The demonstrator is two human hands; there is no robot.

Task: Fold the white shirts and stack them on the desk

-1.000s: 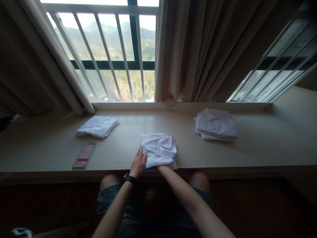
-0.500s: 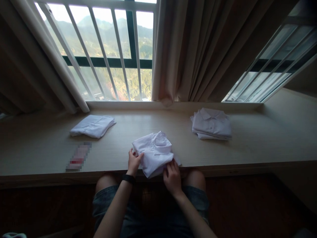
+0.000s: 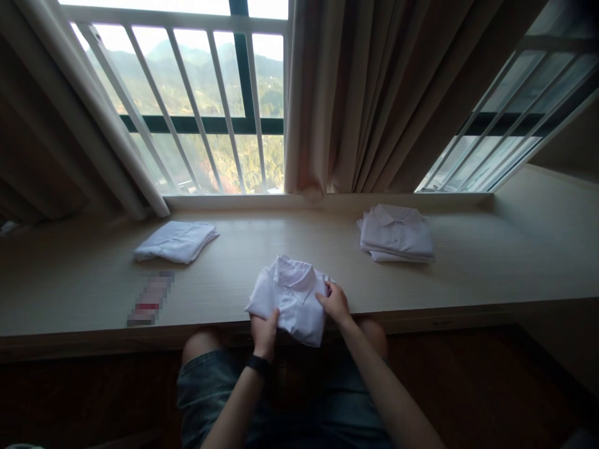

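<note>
A white collared shirt, folded into a rough bundle, is between my hands at the front edge of the table. Its collar faces up and its lower corner hangs past the edge. My left hand grips the lower left side, thumb on top and fingers hidden beneath the cloth. On the right side, my right hand pinches the shirt's edge between thumb and fingers. A dark band circles my left wrist.
A folded white garment lies at the left of the table. A stack of folded white shirts is at the right. A blurred-out flat object lies front left. Curtains and a barred window stand behind.
The shirt has turned so its collar points more to the right and front. My right hand moved up to its right side; my left hand slid lower, under the left side.
</note>
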